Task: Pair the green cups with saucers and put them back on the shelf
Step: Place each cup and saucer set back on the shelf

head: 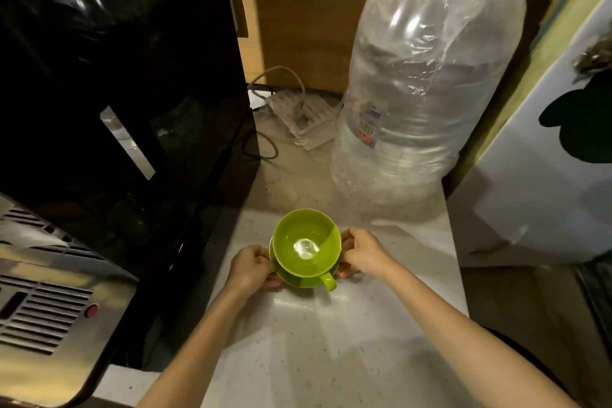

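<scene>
A green cup (pixel 306 242) stands upright on a green saucer (pixel 298 280), its handle pointing toward me. The pair is over the pale countertop (pixel 331 341); whether it rests on it or is held just above I cannot tell. My left hand (pixel 253 267) grips the saucer's left rim, thumb on top and fingers underneath. My right hand (pixel 361 252) grips the right rim the same way. The saucer is mostly hidden under the cup.
A black glossy appliance (pixel 132 93) with a steel vented front fills the left. A large plastic-wrapped water bottle (pixel 424 93) stands at the back right, with a power strip (pixel 304 116) and cables behind the cup. A white fridge side (pixel 546 175) is on the right.
</scene>
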Available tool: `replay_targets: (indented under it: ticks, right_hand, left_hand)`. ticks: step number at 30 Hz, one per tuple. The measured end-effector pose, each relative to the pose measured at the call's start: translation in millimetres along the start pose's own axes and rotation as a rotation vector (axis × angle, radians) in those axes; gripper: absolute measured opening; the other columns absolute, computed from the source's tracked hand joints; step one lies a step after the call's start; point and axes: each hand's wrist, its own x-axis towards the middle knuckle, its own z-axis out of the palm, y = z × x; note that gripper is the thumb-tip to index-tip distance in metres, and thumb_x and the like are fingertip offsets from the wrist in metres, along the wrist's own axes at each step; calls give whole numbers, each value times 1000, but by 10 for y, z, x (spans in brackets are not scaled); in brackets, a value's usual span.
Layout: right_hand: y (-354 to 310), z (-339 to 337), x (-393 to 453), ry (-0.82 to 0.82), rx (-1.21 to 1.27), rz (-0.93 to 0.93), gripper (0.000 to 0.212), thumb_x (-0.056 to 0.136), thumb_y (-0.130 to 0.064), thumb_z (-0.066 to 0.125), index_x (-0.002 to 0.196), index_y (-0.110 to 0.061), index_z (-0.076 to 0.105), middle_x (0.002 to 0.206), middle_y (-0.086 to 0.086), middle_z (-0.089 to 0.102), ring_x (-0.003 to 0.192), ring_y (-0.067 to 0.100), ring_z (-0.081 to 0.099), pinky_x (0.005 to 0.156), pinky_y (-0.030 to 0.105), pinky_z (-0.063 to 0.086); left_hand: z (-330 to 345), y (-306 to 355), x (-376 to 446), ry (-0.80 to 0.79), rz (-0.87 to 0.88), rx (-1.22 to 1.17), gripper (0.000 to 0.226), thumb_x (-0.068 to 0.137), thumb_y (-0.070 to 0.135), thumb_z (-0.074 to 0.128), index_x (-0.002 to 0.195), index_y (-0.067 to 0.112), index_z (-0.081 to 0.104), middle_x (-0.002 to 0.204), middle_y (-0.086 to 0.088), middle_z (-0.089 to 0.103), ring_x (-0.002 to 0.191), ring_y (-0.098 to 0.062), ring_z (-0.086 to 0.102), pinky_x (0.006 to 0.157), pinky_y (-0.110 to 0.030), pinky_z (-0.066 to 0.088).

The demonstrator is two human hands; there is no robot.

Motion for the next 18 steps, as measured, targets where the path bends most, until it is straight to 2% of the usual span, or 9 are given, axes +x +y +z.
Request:
replay_targets:
  ticks: [3, 7, 11, 14, 18]
  right_hand:
    - [-156, -116, -148, -23, 35, -74, 27, 77, 11, 56, 101, 1, 50, 70, 10, 56, 38, 14, 61, 42, 29, 56]
    - [-498, -333, -477, -9, 187, -194, 24, 79, 12, 54, 100, 3, 49, 67, 12, 56, 34, 10, 59, 36, 21, 51]
    - [-880, -557, -816, 31, 338, -315, 19, 79, 11, 56, 95, 2, 50, 67, 13, 56, 34, 13, 60, 35, 22, 51]
    - [-1161, -737, -1057, 65, 365, -424, 12, 80, 6, 59, 88, -2, 55, 63, 12, 61, 40, 14, 62, 38, 23, 52]
    - [-1586, -947, -1396, 109, 422, -547, 11, 82, 3, 57, 93, 2, 55, 64, 15, 62, 41, 17, 63, 39, 24, 53]
  left_hand:
    - [-24, 219, -96, -35, 18, -37, 16, 84, -8, 51, 75, 6, 50, 67, -15, 61, 51, -18, 66, 43, -22, 55]
    - [-54, 644, -332, -53, 116, -121, 18, 86, -9, 46, 73, 4, 45, 55, -15, 58, 33, -10, 60, 37, -21, 52]
    - [-110, 1050, -604, -50, 244, -183, 14, 87, -1, 48, 75, 6, 46, 61, -15, 56, 36, -9, 60, 42, -22, 54]
    - [-134, 1350, -812, -96, 347, -265, 2, 88, 2, 48, 88, 2, 49, 61, -14, 62, 42, -11, 65, 42, -21, 54]
    - [-175, 1795, -1115, -150, 466, -419, 13, 92, 10, 44, 100, 0, 48, 49, -4, 69, 46, -16, 67, 42, -22, 55]
